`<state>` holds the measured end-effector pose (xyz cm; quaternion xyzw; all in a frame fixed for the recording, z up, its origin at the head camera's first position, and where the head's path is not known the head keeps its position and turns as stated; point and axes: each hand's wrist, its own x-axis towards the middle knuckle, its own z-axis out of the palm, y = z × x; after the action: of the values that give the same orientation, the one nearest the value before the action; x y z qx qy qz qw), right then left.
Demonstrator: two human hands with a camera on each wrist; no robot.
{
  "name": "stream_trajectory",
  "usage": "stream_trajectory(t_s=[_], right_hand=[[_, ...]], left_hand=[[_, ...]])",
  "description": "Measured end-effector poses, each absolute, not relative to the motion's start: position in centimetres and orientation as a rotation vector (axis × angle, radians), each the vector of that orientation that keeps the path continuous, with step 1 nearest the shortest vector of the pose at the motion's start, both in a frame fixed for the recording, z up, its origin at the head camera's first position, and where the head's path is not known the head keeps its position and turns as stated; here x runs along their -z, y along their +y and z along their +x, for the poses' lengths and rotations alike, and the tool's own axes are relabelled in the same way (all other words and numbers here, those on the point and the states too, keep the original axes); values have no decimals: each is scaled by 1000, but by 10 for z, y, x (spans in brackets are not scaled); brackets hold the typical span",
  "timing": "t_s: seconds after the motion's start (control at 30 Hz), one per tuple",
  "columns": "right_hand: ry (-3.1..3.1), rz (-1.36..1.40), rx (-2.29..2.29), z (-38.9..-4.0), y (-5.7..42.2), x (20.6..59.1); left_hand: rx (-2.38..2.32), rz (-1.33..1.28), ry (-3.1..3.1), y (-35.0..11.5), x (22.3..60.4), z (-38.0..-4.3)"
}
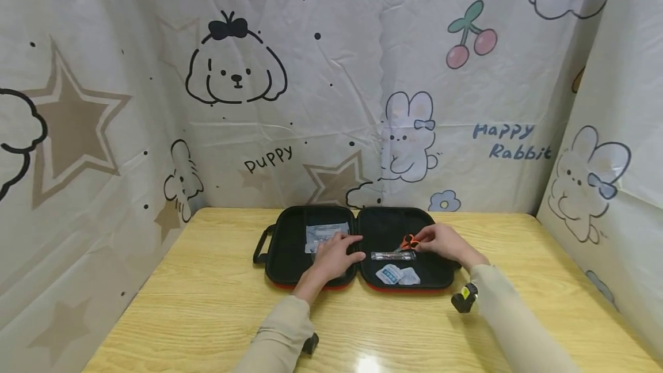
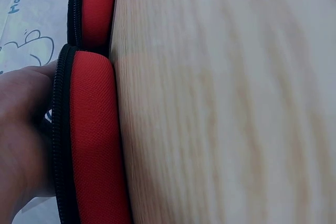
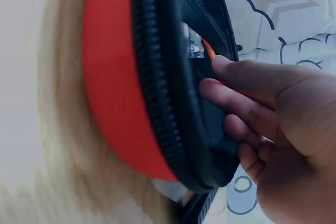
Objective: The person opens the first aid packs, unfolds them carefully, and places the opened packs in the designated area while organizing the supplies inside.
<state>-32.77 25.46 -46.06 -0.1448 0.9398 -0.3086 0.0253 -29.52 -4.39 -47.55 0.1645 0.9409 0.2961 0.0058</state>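
An unzipped black-lined case [image 1: 290, 263] with a red shell [image 2: 97, 129] lies spread flat on the table. Over its left half is my left hand [image 1: 334, 258], fingers and thumb extended toward the middle hinge, overlapping a clear plastic packet [image 1: 318, 233]. At the right half, my right hand [image 1: 445, 243] pinches orange-handled scissors [image 1: 406, 242] by a handle; in the right wrist view a bit of orange [image 3: 208, 50] shows at the thumb tip. A shiny narrow packet [image 1: 388, 256] lies below the scissors, with two small white sachets [image 1: 389, 273] nearer the front edge.
The wooden table [image 1: 207, 315] extends around the case. A black carry handle [image 1: 261, 244] sticks out at the case's left side. Patterned curtains [image 1: 331, 73] hang behind and at both sides. A zipper [image 3: 157, 77] runs along the case's raised rim.
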Motion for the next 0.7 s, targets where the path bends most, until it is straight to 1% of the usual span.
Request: stream_trajectory(t_s=[0.13,0.37,0.7], right_hand=[[2984,-440,905,-329,252,466],[3027,-291,805,-325,233,471],[3041,-370,868,-321,229,469]], left_hand=[[-927,513,2946,-43,476,-294],[-915,513,2947,-43,478,-293],[-907,517,2949,-45,477,-294]])
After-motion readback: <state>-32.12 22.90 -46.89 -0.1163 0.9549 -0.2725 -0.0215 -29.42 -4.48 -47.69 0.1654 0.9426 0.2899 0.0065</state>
